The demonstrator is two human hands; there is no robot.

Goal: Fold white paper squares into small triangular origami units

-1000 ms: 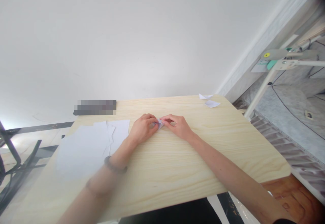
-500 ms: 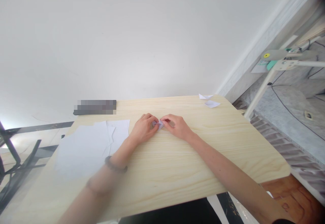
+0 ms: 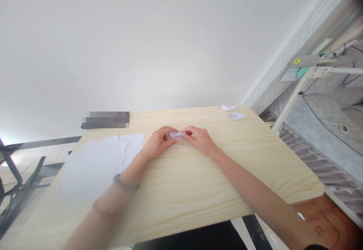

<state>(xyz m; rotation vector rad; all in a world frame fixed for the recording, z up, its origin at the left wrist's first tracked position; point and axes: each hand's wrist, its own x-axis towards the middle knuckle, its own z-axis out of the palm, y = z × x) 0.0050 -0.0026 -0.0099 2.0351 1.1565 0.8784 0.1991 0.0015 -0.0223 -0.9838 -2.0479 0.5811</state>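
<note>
Here the left hand [image 3: 158, 143] and right hand [image 3: 202, 141] pinch folded paper [image 3: 176, 135] between their fingers [image 3: 171, 142]

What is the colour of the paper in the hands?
The paper is pale, whitish lilac, as the head view shows.

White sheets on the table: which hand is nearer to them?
Left. The left hand is just to the right of the white sheets; the right hand is farther right, beyond the small folded paper both hold.

Folded paper [image 3: 174, 134] (white, small) between left hand [image 3: 159, 142] and right hand [image 3: 200, 140].
</note>
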